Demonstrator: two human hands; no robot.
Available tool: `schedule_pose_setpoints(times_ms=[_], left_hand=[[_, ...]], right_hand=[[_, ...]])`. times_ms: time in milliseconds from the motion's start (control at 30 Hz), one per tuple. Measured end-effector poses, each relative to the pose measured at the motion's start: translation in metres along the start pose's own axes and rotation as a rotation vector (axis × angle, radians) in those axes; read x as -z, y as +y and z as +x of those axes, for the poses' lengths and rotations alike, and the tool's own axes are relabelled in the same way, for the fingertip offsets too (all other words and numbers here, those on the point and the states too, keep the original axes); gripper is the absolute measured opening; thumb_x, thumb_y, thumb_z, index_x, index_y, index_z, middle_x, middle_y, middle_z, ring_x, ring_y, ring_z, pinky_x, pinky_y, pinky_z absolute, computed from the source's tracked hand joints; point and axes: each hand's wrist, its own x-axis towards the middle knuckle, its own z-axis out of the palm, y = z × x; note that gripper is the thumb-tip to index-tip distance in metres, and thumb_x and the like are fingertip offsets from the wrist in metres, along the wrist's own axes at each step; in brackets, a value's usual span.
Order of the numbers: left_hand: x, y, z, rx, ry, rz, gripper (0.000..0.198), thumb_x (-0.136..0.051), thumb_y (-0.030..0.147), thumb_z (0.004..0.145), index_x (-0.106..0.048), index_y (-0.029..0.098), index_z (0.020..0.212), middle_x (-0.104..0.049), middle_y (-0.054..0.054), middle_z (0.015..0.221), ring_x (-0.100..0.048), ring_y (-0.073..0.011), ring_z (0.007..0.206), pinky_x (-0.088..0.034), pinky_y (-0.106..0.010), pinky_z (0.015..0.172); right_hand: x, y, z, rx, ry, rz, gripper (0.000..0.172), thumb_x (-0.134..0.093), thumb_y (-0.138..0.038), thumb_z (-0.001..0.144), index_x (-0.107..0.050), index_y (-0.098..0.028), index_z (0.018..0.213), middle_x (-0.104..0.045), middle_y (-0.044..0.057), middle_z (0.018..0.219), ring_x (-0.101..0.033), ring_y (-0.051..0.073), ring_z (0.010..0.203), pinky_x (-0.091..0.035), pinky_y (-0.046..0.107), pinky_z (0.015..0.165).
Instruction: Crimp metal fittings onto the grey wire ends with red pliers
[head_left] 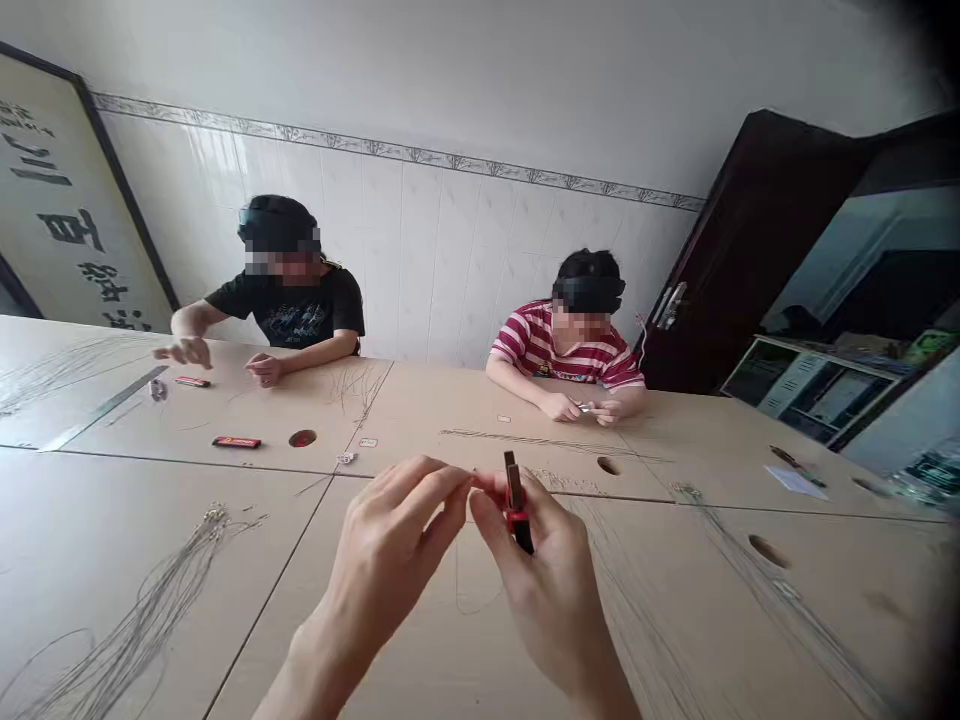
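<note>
My right hand [544, 575] is closed around a small red and black tool [516, 500] that stands upright between thumb and fingers. My left hand [390, 555] pinches its fingertips together right against the right thumb, near the tool. A thin wire [469, 590] loops down from the fingers to the tabletop. What the left fingertips grip is too small to make out. Both hands hover above the light wooden table [150, 560].
Bundles of thin wire [142, 620] lie at the left and right of me. Two people sit across the table, each working with their hands. A red and black tool [236, 442], a metal ruler [105, 407] and round holes [302, 438] mark the tabletop. A dark cabinet stands at right.
</note>
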Motion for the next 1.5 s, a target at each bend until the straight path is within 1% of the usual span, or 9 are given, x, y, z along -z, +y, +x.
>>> schedule_pose_setpoints(times_ms=[167,400,567,800,900,1000,1133,1267,1500], left_hand=[[-0.003,0.0,-0.003,-0.101,0.005,0.068,0.013,-0.057,0.007,0.089,-0.061,0.017,0.097,-0.069,-0.002,0.083,-0.059,-0.0113,0.065,-0.046,-0.024,0.058],[-0.013,0.009,-0.006,-0.091,-0.044,0.13,0.019,-0.051,0.008,0.091,-0.058,0.015,0.106,-0.07,-0.005,0.087,-0.06,-0.014,0.065,-0.049,-0.026,0.06],[-0.011,0.011,-0.005,0.036,-0.105,0.021,0.023,-0.046,0.005,0.09,-0.059,0.018,0.103,-0.068,-0.002,0.085,-0.058,-0.0116,0.064,-0.047,-0.023,0.057],[-0.004,0.011,-0.004,0.196,-0.185,-0.14,0.029,-0.041,0.006,0.088,-0.063,0.021,0.1,-0.069,-0.001,0.084,-0.061,-0.0113,0.067,-0.046,-0.018,0.053],[0.0,0.01,-0.003,0.319,-0.148,-0.239,0.026,-0.044,0.009,0.089,-0.066,0.021,0.096,-0.069,0.0,0.082,-0.063,-0.0112,0.071,-0.048,-0.016,0.054],[0.005,0.007,0.0,0.495,-0.094,-0.345,0.02,-0.05,0.016,0.089,-0.068,0.022,0.093,-0.071,-0.001,0.085,-0.066,-0.0129,0.081,-0.051,-0.017,0.059],[0.01,0.004,0.004,0.665,-0.198,-0.524,0.018,-0.057,0.03,0.09,-0.072,0.025,0.098,-0.074,-0.001,0.097,-0.068,-0.0157,0.094,-0.054,-0.02,0.074],[0.008,0.003,0.004,0.706,-0.215,-0.659,0.016,-0.064,0.035,0.087,-0.073,0.025,0.094,-0.076,0.0,0.093,-0.069,-0.0155,0.091,-0.054,-0.021,0.08],[0.008,0.003,0.006,0.653,-0.215,-0.65,0.014,-0.064,0.032,0.088,-0.073,0.022,0.084,-0.074,0.002,0.081,-0.067,-0.0127,0.077,-0.053,-0.02,0.071]], right_hand=[[0.002,0.0,-0.001,0.012,0.009,0.02,0.02,-0.053,-0.037,0.091,-0.059,-0.02,0.083,-0.057,0.0,0.073,-0.058,0.014,0.074,-0.047,0.022,0.067],[0.001,0.005,0.002,0.08,0.125,-0.108,0.027,-0.052,-0.035,0.091,-0.05,-0.02,0.069,-0.054,0.0,0.068,-0.055,0.014,0.067,-0.044,0.021,0.059],[0.001,0.008,0.005,0.067,0.097,-0.135,0.025,-0.052,-0.038,0.092,-0.056,-0.019,0.077,-0.056,0.0,0.071,-0.052,0.012,0.065,-0.042,0.021,0.058],[0.008,0.013,0.009,0.074,0.074,-0.093,0.025,-0.054,-0.038,0.092,-0.058,-0.019,0.075,-0.053,-0.002,0.068,-0.047,0.011,0.061,-0.041,0.019,0.057],[0.01,0.012,0.008,0.049,0.049,-0.087,0.025,-0.054,-0.039,0.091,-0.061,-0.019,0.079,-0.054,-0.002,0.067,-0.046,0.011,0.061,-0.041,0.02,0.056],[0.01,0.01,0.006,0.036,0.018,-0.09,0.025,-0.054,-0.04,0.091,-0.061,-0.019,0.078,-0.048,-0.003,0.063,-0.041,0.01,0.057,-0.038,0.019,0.053],[0.009,0.007,0.006,0.038,-0.001,-0.087,0.025,-0.054,-0.039,0.091,-0.06,-0.019,0.077,-0.042,-0.005,0.063,-0.037,0.009,0.056,-0.036,0.019,0.052],[0.01,0.006,0.007,0.043,-0.028,-0.058,0.025,-0.055,-0.038,0.092,-0.058,-0.019,0.076,-0.04,-0.005,0.062,-0.037,0.009,0.055,-0.034,0.019,0.052],[0.01,0.005,0.004,0.024,-0.066,-0.043,0.026,-0.054,-0.038,0.092,-0.055,-0.018,0.074,-0.035,-0.006,0.06,-0.033,0.008,0.054,-0.031,0.02,0.05]])
